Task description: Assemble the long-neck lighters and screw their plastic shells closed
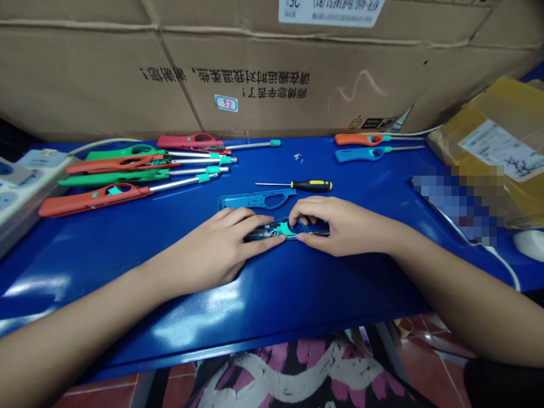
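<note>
An opened blue lighter (260, 233) lies on the table between my hands, its inner parts showing. My left hand (225, 241) is laid over its left end, with thumb and fingers gripping it there. Thumb and fingers of my right hand (340, 224) close around its right part, at the teal trigger (286, 228); the exact contact is partly hidden. Just beyond lies the loose blue half shell (255, 200), hollow side up. Past that rests a screwdriver (313, 185) with a black and yellow handle, its tip to the left. Several small pale screws (298, 157) lie farther back.
Several red and green long-nosed lighters (106, 195) lie at the left, beside a white power strip (32, 187). An orange lighter (359, 139) and a blue lighter (361, 153) sit back right. A phone (450, 209) with a cable leans rightward; a large cardboard box (255, 56) stands behind.
</note>
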`<state>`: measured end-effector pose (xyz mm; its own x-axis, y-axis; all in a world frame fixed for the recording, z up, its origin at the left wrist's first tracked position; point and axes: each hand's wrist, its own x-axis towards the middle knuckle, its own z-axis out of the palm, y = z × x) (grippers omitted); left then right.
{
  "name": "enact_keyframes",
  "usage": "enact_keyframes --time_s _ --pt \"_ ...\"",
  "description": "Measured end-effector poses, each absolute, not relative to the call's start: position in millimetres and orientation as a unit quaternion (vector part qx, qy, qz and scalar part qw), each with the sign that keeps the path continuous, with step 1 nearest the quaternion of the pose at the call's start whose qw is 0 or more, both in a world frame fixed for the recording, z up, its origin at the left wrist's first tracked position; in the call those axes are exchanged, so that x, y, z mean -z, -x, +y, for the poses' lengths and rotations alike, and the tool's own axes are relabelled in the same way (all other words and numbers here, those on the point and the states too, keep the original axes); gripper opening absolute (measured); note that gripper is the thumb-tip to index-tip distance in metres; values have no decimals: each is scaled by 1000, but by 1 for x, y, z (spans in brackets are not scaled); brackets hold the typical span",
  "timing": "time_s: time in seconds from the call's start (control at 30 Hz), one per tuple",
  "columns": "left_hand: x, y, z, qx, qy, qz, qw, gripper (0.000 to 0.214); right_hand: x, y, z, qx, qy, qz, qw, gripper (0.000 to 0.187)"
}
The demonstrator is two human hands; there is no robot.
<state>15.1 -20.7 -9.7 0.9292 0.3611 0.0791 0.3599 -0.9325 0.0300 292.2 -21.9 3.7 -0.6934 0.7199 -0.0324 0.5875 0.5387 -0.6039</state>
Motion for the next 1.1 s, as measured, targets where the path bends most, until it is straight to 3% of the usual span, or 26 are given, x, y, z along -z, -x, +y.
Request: enact_keyframes --time_s 0.6,0.8,1.1 --pt "10 -15 -22 -39 -980 196 0 62 1 -291 -18 -343 388 -842 153 10" --pt "10 -14 -23 -39 -979 199 7 63 -6 -302 -10 -414 386 -817 106 26" --pt "11 -13 -23 -31 -978 206 13 65 -17 -310 -7 -430 476 -764 70 29"
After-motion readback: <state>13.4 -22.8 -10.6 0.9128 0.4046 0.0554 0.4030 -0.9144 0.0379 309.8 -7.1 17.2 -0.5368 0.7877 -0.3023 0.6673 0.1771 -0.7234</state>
